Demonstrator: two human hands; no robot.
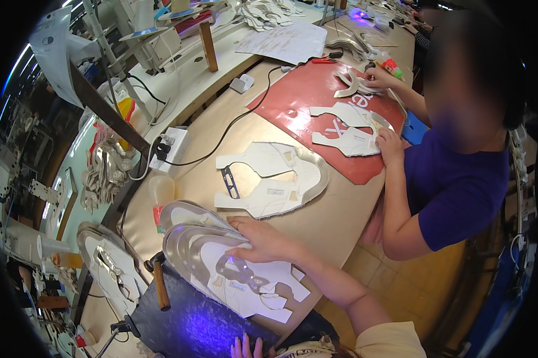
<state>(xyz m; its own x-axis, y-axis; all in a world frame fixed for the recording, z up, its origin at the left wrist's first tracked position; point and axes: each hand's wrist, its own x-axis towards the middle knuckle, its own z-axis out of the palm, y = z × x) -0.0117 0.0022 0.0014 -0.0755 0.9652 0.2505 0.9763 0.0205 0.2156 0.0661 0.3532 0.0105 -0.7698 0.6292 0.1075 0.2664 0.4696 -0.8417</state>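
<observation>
Shoe uppers (224, 280) lie stacked beneath the right hand (254, 240), its thumb and fingers pinching their edge; below it, the left hand (248, 348) shows parted fingertips. I'd grip gently, keeping layers aligned.

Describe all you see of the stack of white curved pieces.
The stack of white curved pieces fans unevenly, its rounded ends edged glossy grey at upper left, notched strips at lower right. The sheets look fabric-like. It lies slanted, partly over the flat black board; the right hand's grip touches its upper side.
</observation>
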